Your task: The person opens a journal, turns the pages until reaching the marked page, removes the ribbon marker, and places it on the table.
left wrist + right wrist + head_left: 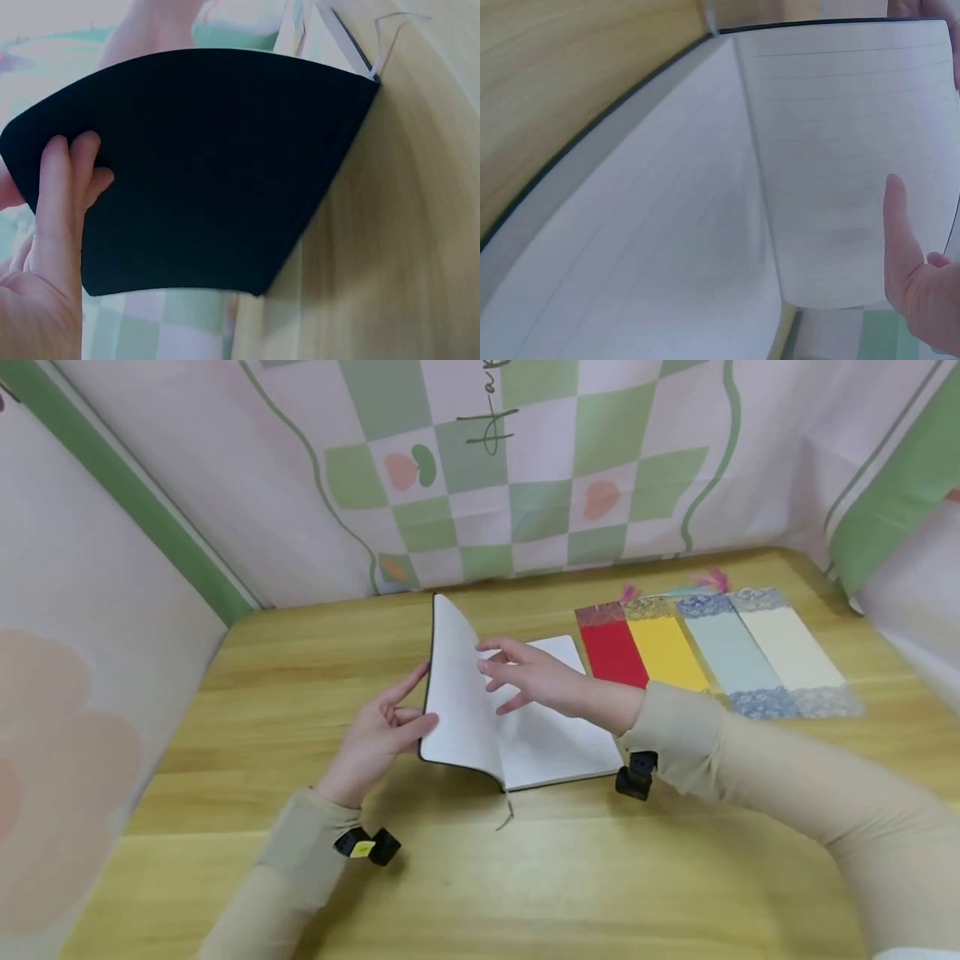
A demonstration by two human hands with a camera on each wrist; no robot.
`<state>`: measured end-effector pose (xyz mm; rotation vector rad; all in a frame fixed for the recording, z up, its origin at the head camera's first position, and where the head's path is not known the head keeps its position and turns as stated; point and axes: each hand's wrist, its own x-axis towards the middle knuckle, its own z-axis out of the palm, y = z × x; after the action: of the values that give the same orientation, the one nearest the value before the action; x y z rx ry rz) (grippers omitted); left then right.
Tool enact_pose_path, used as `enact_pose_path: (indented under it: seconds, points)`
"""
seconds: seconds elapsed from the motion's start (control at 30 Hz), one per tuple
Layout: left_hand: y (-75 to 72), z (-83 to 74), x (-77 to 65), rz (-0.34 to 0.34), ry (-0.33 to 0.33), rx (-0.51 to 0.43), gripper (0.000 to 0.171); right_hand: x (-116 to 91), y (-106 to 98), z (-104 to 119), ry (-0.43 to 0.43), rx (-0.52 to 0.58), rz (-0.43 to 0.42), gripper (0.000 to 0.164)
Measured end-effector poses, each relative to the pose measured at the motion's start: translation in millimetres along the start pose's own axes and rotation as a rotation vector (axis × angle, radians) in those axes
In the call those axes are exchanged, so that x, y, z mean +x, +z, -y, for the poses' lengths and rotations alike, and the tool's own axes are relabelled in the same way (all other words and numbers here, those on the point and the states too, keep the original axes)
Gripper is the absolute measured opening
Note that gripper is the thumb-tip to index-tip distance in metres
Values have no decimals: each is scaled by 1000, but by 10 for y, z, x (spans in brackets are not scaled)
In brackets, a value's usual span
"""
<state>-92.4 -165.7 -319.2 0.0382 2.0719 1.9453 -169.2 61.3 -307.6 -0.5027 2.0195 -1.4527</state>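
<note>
A black-covered notebook (pixel 558 735) with white lined pages lies open on the wooden table. Its left half is lifted and leans upward. My left hand (pixel 378 735) grips that raised side at its outer edge, thumb on the page and fingers behind the dark cover (pixel 202 172). Over the inside of the notebook, my right hand (pixel 536 677) hovers with spread, slightly bent fingers and nothing in them. In the right wrist view, the right hand (pixel 922 281) shows in front of the raised lined page (pixel 840 165). A thin ribbon (pixel 508 814) trails from the bottom of the spine.
Right of the notebook lie several flat lace-edged strips: a red strip (pixel 611 652), a yellow strip (pixel 667 647), a pale blue strip (pixel 727 647) and a cream strip (pixel 791 647). Pink tassels (pixel 716 580) show at their far ends. A checkered curtain (pixel 480 527) hangs behind the table.
</note>
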Motion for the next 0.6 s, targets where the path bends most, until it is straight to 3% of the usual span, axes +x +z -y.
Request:
enact_pose_path:
  seconds: [0.23,0.4,0.6]
  points:
    - [172,-150,95,44,1,89,64,-6,-3,74,30,71,-22,51]
    - [143,-283,142,56,28,203,61,21,15,102,45,180,-25,53]
    - [69,-397,152,52,30,286,59,86,51,139,50,225,-26,54]
